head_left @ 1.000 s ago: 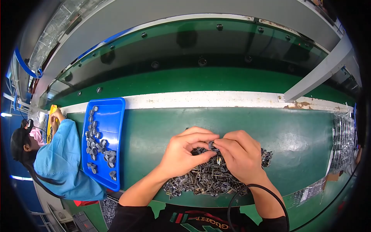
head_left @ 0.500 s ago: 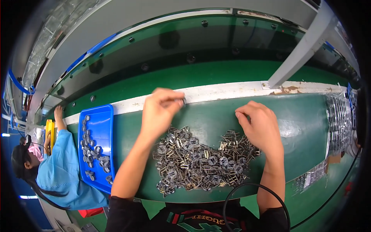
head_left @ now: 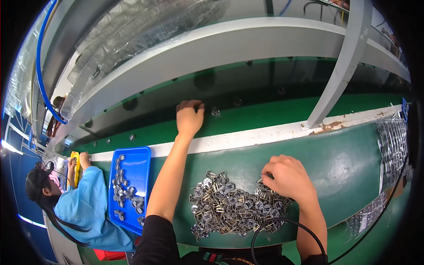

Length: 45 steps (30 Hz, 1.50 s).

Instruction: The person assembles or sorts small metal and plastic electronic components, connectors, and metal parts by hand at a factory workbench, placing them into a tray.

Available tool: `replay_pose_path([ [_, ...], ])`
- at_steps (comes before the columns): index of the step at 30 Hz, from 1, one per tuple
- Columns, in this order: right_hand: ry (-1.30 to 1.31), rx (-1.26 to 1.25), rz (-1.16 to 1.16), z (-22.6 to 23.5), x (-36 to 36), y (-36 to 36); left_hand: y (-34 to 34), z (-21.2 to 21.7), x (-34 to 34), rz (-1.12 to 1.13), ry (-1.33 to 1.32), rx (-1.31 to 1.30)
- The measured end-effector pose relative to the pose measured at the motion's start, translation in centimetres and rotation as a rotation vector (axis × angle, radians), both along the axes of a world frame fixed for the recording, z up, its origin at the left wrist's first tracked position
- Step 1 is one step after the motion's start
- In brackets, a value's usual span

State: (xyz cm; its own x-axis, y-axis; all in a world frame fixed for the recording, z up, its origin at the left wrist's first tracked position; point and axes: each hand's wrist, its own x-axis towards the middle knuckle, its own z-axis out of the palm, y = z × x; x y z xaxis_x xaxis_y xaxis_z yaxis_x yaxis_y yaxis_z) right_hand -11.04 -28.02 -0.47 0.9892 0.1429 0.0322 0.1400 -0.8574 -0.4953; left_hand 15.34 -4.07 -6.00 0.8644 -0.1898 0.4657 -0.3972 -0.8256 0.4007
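Note:
My left hand (head_left: 190, 119) reaches over the white rail above the green belt (head_left: 260, 115), fingers bent and slightly apart, with nothing visible in them. A small metal-pinned part (head_left: 215, 111) lies on the belt just right of it, apart from the fingers. On the green worktop, a heap of small dark parts with metal pins (head_left: 238, 207) sits in front of me. My right hand (head_left: 287, 179) is at the heap's upper right edge, thumb and fingers curled together. What its fingertips hold, if anything, is hidden.
Left of the heap, a blue tray (head_left: 145, 170) holds several grey parts. A co-worker in a blue top (head_left: 88, 203) sits farther left. A slanted grey post (head_left: 338, 75) rises from the white rail (head_left: 247, 137). Clear plastic trays (head_left: 392, 145) lie right; a black cable (head_left: 316, 234) loops near my right forearm.
My left hand has moved forward past the rail over the belt, and a part now lies beside it. My right hand has closed in on the heap. The view has tilted upward.

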Motion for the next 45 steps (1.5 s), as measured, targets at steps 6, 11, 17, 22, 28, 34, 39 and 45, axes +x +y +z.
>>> replay_pose_path([
  [6,-0.112,0.344,-0.031,1.0,0.4,1.3,4.9,-0.7,1.9,-0.036,0.084,0.138],
  [11,0.103,1.252,-0.102,1.0,0.8,2.1,2.9,1.7,-1.8,-0.179,0.233,-0.183],
  [17,0.163,1.664,-0.156,0.8,1.0,2.3,1.1,6.3,-14.3,-0.490,0.560,-0.647],
  [22,0.264,1.726,-0.196,0.3,1.0,4.2,2.8,6.5,-20.6,-0.578,0.843,-1.047],
  [28,0.200,1.533,-0.069,0.5,0.4,5.7,2.6,5.5,-21.7,-0.608,0.984,-1.185],
  [34,0.082,1.352,-0.048,-0.1,0.0,6.4,2.6,5.3,-22.3,-0.615,1.095,-1.268],
  [39,-0.181,1.020,-0.041,-0.4,0.1,6.9,2.7,4.7,-22.5,-0.608,1.138,-1.327],
  [45,-0.379,0.862,-0.013,-0.8,0.0,6.9,2.7,4.4,-22.5,-0.639,1.095,-1.369],
])
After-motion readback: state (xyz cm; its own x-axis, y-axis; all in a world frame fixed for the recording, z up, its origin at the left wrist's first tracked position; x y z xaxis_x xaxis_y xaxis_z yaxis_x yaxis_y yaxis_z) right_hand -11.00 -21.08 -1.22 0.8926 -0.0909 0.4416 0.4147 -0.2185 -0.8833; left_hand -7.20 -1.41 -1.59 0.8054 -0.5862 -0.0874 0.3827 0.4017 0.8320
